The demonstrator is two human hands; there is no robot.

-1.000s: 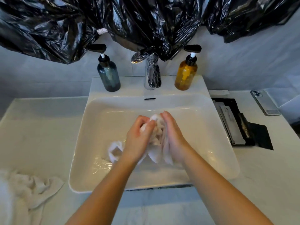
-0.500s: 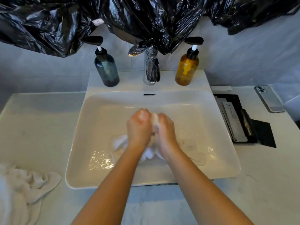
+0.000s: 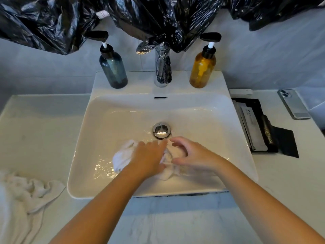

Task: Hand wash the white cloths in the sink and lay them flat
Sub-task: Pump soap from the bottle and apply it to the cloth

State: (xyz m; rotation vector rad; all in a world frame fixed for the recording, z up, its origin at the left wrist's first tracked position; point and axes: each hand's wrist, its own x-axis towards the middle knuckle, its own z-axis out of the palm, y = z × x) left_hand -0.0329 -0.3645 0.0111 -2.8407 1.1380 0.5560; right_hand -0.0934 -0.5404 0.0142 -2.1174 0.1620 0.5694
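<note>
A wet white cloth (image 3: 123, 158) lies bunched on the floor of the white sink (image 3: 105, 106), in shallow water just in front of the drain (image 3: 161, 130). My left hand (image 3: 149, 155) lies flat on top of the cloth, fingers stretched toward the drain. My right hand (image 3: 191, 154) hovers at the cloth's right end with fingers and thumb spread in a loose curve, closed on nothing. The middle of the cloth is hidden under my hands. A second white cloth (image 3: 26, 196) lies crumpled on the counter at the lower left.
A chrome faucet (image 3: 162, 67) stands behind the basin between a blue pump bottle (image 3: 113, 67) and an amber pump bottle (image 3: 202, 67). Right of the sink sit a black tray (image 3: 255, 124) and a phone (image 3: 293, 104). Black plastic bags (image 3: 158, 18) hang above.
My hands were clenched together, wringing the cloth above the basin. They have dropped to the sink floor and spread open, and the drain now shows.
</note>
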